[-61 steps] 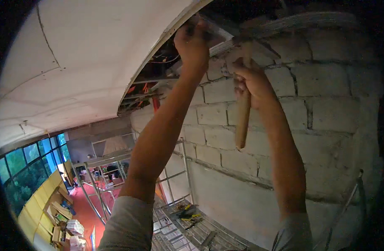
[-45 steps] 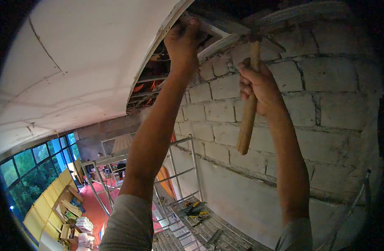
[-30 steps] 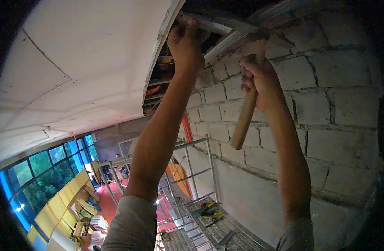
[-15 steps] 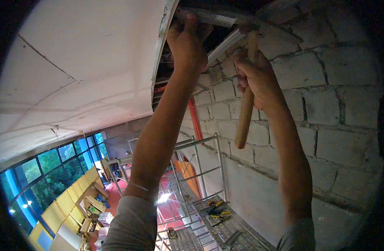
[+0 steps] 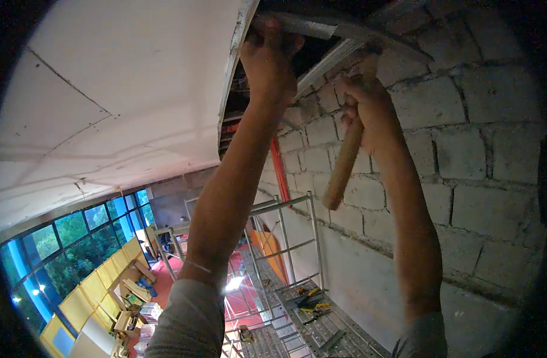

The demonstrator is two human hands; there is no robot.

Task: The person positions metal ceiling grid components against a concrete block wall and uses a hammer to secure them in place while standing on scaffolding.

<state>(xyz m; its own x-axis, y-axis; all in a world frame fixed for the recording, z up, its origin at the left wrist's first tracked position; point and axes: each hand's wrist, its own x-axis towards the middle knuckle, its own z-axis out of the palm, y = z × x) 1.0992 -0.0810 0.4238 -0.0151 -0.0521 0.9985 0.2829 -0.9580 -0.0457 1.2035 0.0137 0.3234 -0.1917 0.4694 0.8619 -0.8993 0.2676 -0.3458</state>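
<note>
Overhead, my left hand (image 5: 267, 68) is closed at the opening beside the ceiling panel edge. Its fingers grip a grey metal channel (image 5: 306, 27), though the fingertips are partly lost in shadow. To its right my right hand (image 5: 372, 107) is wrapped around the wooden handle (image 5: 344, 170) of a hammer, whose lower end points down. The hammer's head, at the top near the wall, is dark and hard to make out. Another pale metal strip (image 5: 327, 64) runs slantwise between my hands.
The white ceiling panel (image 5: 124, 71) spans the left, and a block wall (image 5: 428, 155) rises at the right. Below stand metal scaffold frames (image 5: 285, 206) and a platform (image 5: 339, 334) with several hand tools (image 5: 312, 304). A red pipe (image 5: 279, 170) runs along the wall.
The hammer has tilted, its handle's lower end swinging left, and my right hand has shifted slightly. My left hand stays at the channel.
</note>
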